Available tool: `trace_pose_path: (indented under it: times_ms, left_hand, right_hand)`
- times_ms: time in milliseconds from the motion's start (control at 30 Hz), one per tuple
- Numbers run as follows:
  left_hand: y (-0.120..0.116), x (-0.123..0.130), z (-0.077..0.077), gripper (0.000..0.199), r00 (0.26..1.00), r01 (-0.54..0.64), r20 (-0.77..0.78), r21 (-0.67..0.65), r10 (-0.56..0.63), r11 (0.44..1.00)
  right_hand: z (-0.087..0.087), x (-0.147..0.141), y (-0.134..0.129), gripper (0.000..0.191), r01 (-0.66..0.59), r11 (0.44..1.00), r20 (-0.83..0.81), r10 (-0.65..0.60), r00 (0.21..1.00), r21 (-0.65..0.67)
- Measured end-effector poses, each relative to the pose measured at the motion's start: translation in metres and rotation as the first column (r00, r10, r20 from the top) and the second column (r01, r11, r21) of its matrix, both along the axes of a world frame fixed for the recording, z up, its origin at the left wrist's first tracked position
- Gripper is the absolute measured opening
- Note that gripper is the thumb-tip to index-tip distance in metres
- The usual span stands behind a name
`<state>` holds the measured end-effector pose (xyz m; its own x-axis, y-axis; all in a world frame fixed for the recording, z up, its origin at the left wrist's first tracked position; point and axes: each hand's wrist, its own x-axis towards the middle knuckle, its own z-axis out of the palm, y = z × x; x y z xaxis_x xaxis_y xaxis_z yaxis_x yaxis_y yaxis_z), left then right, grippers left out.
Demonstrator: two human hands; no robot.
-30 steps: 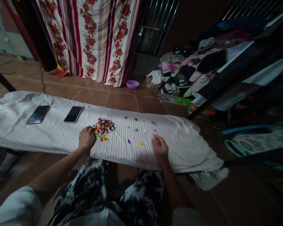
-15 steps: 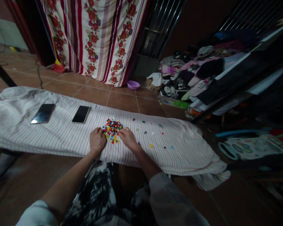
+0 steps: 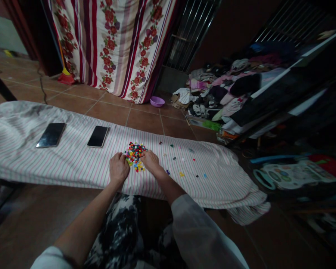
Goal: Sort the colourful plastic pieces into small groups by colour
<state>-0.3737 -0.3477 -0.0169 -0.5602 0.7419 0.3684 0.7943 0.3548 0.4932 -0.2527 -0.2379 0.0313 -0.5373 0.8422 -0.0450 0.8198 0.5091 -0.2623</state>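
- I have the heap of small coloured beads [image 3: 134, 155] between both hands, hemmed in from two sides.
- The left hand [image 3: 118, 168] lies open and curved against the heap's left edge, holding nothing I can see.
- The right hand [image 3: 150, 161] has its fingertips bunched on the heap's right edge; I cannot tell whether they pinch a bead.
- Stray beads [image 3: 181, 174] dot the striped cloth [image 3: 212, 179] right of the heap, which the cloth lies under.
- Two smartphones [image 3: 98, 136] sit left of the heap, out of the hands' way.

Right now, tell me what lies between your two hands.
A heap of colored beads lies between the left hand and the right hand, on the striped cloth, as the head view shows.
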Motion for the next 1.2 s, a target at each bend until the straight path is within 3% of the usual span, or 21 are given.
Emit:
trace_pose_path:
  times_ms: [167, 367, 500, 667, 867, 1033, 1200]
  left_hand:
    - [0.0, 0.0, 0.0, 0.034, 0.999, -0.008, -0.035, -0.003, 0.008, 1.0]
    - [-0.001, -0.001, 0.004, 0.035, 0.998, 0.013, -0.057, -0.027, -0.014, 1.0]
    - [-0.001, -0.001, 0.005, 0.037, 0.998, 0.006, -0.061, -0.05, -0.009, 0.999]
    - [-0.002, -0.001, 0.006, 0.037, 0.996, 0.008, -0.088, -0.06, -0.014, 0.998]
    - [-0.003, -0.002, 0.006, 0.037, 0.991, 0.027, -0.128, -0.072, -0.036, 0.997]
    - [-0.004, -0.003, 0.006, 0.038, 0.987, 0.026, -0.159, -0.069, -0.037, 0.997]
    - [-0.004, -0.004, 0.006, 0.039, 0.986, 0.036, -0.16, -0.109, -0.054, 0.993]
  right_hand:
    - [-0.001, -0.001, -0.001, 0.016, 0.005, 1.0, -0.05, -0.004, 0.999, 0.013]
    - [-0.017, 0.01, -0.005, 0.014, -0.013, 0.998, -0.265, 0.029, 0.964, 0.058]
    - [-0.026, 0.015, -0.006, 0.012, -0.016, 1.0, -0.436, 0.025, 0.9, 0.025]
    - [-0.033, 0.021, -0.012, 0.01, 0.018, 0.993, -0.612, -0.088, 0.786, -0.12]
    - [-0.042, 0.038, -0.021, 0.009, 0.104, 0.97, -0.671, -0.228, 0.706, -0.221]
    - [-0.054, 0.069, -0.022, 0.02, 0.119, 0.977, -0.791, -0.212, 0.574, -0.175]
    - [-0.06, 0.129, -0.017, 0.024, 0.269, 0.962, -0.846, -0.188, 0.5, -0.054]
